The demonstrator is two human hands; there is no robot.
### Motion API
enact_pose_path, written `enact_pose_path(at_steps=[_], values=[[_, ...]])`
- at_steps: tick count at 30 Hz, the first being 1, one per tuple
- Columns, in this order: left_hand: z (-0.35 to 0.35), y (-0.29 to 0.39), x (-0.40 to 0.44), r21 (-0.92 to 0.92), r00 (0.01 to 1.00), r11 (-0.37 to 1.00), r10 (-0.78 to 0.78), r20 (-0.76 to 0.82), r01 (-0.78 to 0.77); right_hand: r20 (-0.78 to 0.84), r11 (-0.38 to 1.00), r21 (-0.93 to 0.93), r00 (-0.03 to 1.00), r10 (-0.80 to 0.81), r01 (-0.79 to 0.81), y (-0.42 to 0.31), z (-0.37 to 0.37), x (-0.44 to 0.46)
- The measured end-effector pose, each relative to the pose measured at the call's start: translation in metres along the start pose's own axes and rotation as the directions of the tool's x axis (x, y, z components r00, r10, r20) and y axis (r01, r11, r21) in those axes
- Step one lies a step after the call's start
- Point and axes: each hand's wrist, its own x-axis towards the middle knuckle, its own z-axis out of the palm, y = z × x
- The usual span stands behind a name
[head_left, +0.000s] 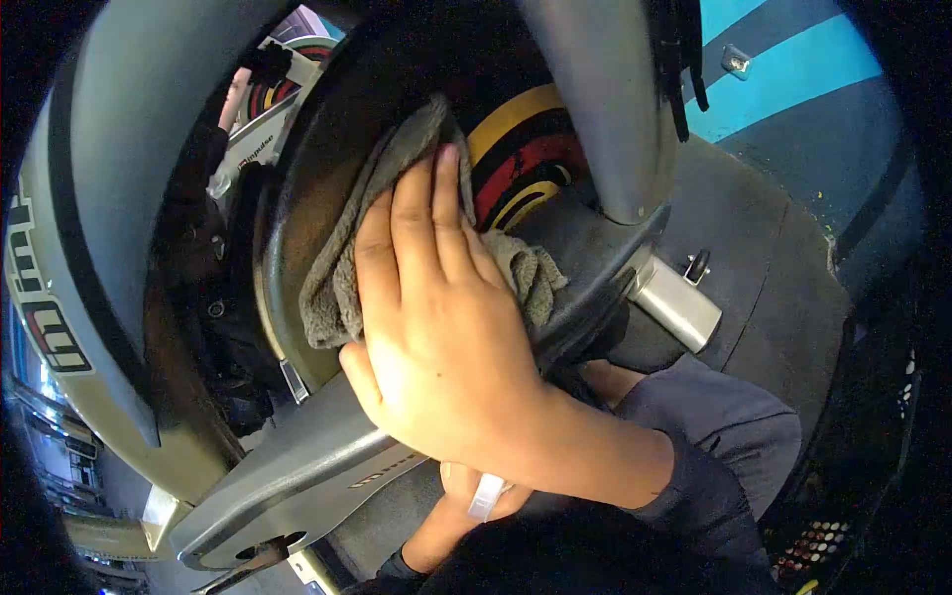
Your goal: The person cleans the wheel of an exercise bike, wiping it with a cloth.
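My right hand (436, 297) lies with its fingers stretched over a grey cloth (337, 293) and presses it against the dark curved housing of an exercise machine. Folds of the cloth stick out on both sides of the hand. Behind its top edge shows a round disc with red and yellow rings (535, 159). Partly hidden under my right forearm, my left hand (459, 486) is closed near a white band or strip (486, 498). What it holds, if anything, cannot be made out.
A long grey machine arm (288, 476) runs below the cloth. A grey upright (605, 109) rises at the upper right, above a silver cylinder (679, 302). At the left curves a large frame (119, 198) with lettering. A second similar machine (258, 139) stands behind.
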Motion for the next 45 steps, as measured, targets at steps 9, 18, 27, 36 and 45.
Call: enact_pose_path(at_steps=[9,18,27,36,45], values=[[-0.006,0.037,0.036,0.173,0.949,0.967,0.225,-0.223,-0.188,-0.156,0.992,-0.122,0.987,-0.031,0.011,0.025,-0.003,0.020],[-0.009,0.041,0.032,0.152,0.963,0.973,0.202,-0.179,-0.176,-0.189,0.989,-0.035,0.973,0.133,-0.142,0.049,-0.016,0.037],[0.003,0.008,0.010,0.099,0.982,0.986,0.145,-0.117,-0.134,0.027,0.999,0.009,0.999,0.031,-0.032,-0.006,-0.010,-0.003],[0.007,0.007,0.013,0.124,0.991,0.986,0.117,-0.064,-0.108,0.153,0.998,-0.059,0.988,-0.011,0.020,-0.007,-0.003,-0.008],[-0.005,0.037,0.034,0.188,0.942,0.961,0.246,-0.229,-0.205,-0.171,0.974,-0.224,0.985,-0.028,-0.011,0.031,-0.001,0.018]])
